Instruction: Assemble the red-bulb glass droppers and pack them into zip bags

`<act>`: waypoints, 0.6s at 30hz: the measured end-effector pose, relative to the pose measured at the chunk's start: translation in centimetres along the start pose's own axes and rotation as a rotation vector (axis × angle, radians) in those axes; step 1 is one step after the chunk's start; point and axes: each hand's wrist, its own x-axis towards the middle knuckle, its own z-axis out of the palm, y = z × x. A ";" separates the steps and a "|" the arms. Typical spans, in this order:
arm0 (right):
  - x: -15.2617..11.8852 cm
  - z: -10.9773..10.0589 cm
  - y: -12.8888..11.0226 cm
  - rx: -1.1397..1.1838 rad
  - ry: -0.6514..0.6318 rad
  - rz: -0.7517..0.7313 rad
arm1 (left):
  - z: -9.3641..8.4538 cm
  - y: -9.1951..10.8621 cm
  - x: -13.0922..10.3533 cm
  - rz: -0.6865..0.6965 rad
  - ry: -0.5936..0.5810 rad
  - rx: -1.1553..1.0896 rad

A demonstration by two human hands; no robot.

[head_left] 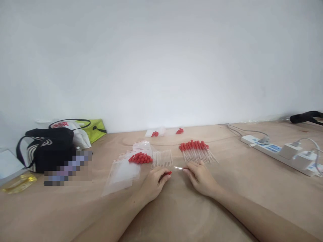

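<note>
Left hand (154, 184) grips a red cap (170, 172), right hand (202, 178) a clear stick (178, 167), the two apart; on the tabletop (161, 218), many capped sticks (195, 150) look done, while loose caps (140, 158) and a row of bare sticks (163, 158) remain.

Soft light leaves the wall (164, 74) brightest mid-frame, shadows faint and fine details smeared

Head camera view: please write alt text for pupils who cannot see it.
The left hand holds a red cap and the right hand a thin clear tube. Beyond them lie loose red caps, uncapped tubes and red-capped tubes.
</note>
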 end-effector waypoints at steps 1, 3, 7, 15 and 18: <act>0.0 0.1 -0.2 0.028 -0.005 -0.007 | 0.0 0.0 0.0 0.011 -0.007 -0.002; -0.1 0.2 -0.5 0.053 -0.023 -0.039 | 0.1 -0.1 -0.1 0.022 -0.002 -0.008; -0.1 0.5 -1.0 0.060 -0.054 -0.062 | 0.1 -0.1 -0.1 0.032 0.029 -0.028; 0.0 0.5 -0.7 0.179 -0.122 -0.073 | -0.4 0.4 -0.2 0.094 0.049 -0.070; 0.0 0.4 -0.3 0.178 -0.153 -0.132 | -0.6 0.4 -0.2 0.147 -0.008 -0.070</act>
